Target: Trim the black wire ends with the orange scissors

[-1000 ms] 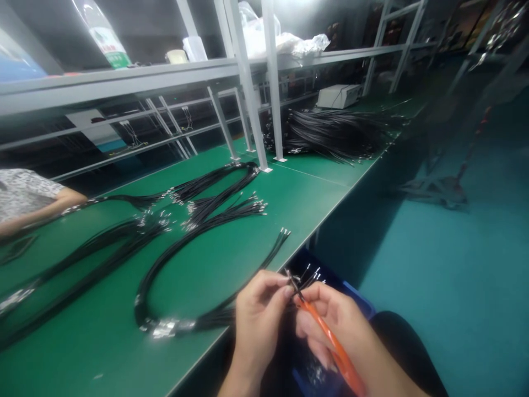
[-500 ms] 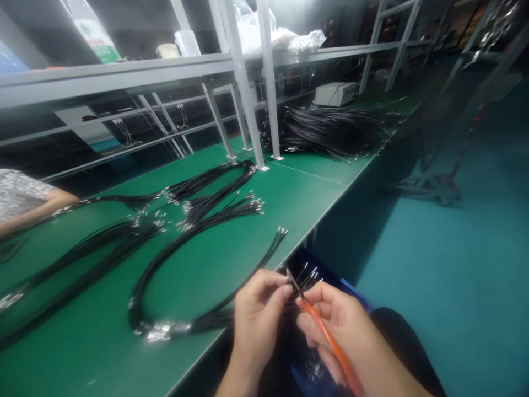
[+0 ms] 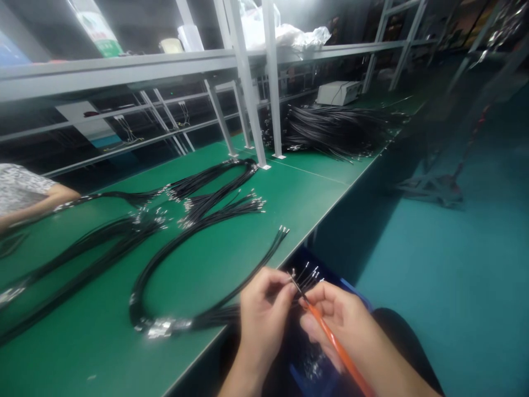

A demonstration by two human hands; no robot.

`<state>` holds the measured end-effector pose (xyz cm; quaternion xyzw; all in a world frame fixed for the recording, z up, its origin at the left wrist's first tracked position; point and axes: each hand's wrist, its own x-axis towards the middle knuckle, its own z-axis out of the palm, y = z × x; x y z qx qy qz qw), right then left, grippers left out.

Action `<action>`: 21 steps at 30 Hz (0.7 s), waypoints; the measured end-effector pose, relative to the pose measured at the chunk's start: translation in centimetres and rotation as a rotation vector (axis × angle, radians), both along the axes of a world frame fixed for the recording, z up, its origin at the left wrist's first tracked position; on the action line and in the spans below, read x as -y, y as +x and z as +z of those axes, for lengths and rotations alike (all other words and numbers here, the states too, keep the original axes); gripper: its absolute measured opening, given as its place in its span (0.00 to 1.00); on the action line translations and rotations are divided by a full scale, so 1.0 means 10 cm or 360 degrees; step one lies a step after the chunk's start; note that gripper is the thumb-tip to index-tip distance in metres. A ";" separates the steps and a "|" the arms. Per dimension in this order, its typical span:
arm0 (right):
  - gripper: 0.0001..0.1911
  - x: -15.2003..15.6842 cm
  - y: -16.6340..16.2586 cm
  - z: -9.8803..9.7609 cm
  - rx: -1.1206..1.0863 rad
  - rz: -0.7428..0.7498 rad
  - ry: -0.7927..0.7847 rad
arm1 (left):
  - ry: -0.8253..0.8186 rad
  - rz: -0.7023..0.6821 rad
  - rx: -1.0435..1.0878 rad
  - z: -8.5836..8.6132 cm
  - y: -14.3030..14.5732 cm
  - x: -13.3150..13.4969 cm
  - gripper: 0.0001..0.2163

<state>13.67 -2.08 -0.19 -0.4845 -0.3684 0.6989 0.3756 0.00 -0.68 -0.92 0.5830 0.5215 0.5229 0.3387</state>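
Note:
My left hand (image 3: 264, 311) is closed in a pinch on the end of a thin black cable at the table's front edge. Most of that cable is hidden by the fingers. In my right hand (image 3: 341, 320) lies a slim orange-handled hand tool (image 3: 336, 344), gripped along its handle. Its narrow metal tip touches or nearly touches the spot where my left fingers pinch; its exact kind is unclear. Black cables with silver ends (image 3: 312, 275) fan out just beyond both hands. They belong to a taped black cable bundle (image 3: 159, 270) that curves over the green table (image 3: 198, 292).
Below my hands stands a blue bin (image 3: 300, 380) with small bits inside. More black cable bundles (image 3: 82, 248) lie to the left, near another person's arm (image 3: 58, 196). A large cable pile (image 3: 330, 129) rests farther back by white shelf posts (image 3: 273, 82).
Both hands have shifted very slightly to the right, and the tool's tip lies closer against the left fingertips. The cables on the table stay as they were.

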 end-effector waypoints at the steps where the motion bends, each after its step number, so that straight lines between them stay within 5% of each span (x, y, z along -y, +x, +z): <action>1: 0.08 0.00 -0.01 0.00 0.0014 -0.0014 -0.0008 | -0.0003 0.0005 -0.0011 0.00 0.00 0.00 0.02; 17: 0.07 0.03 0.03 -0.02 0.0077 0.0009 0.0034 | 0.0034 0.0014 -0.0130 -0.02 0.01 -0.01 0.02; 21: 0.11 0.08 0.05 0.00 0.0228 -0.0292 0.0223 | 0.0108 0.0086 -0.0236 -0.02 0.03 0.00 0.01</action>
